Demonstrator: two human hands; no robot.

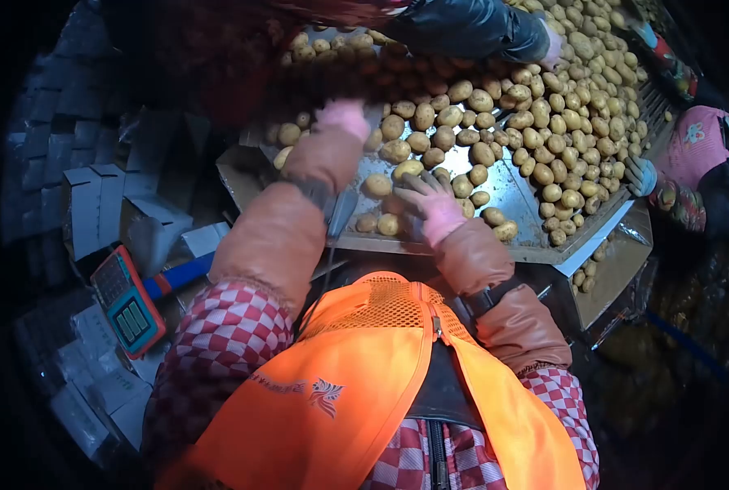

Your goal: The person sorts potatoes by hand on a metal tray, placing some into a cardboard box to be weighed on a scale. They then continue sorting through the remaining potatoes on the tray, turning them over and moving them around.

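Observation:
Many potatoes (544, 131) lie heaped on a metal sorting table (515, 196), thinning out towards my side. My right hand (434, 204), in a pink and grey glove, reaches over the near edge with its fingers apart, touching or just above a few loose potatoes (407, 170). Further forward and to the left, my left hand (344, 120) in a pink glove is at the left part of the table beside more potatoes. It is blurred and in shadow, so its fingers do not show clearly.
Opposite me, a person's dark sleeve (470, 31) reaches across the heap. Another person's gloved hand (642, 175) is at the right edge. Open cardboard boxes (95, 208) and a red and teal scale display (129, 302) stand at left. A box (613, 265) with potatoes sits below the right corner.

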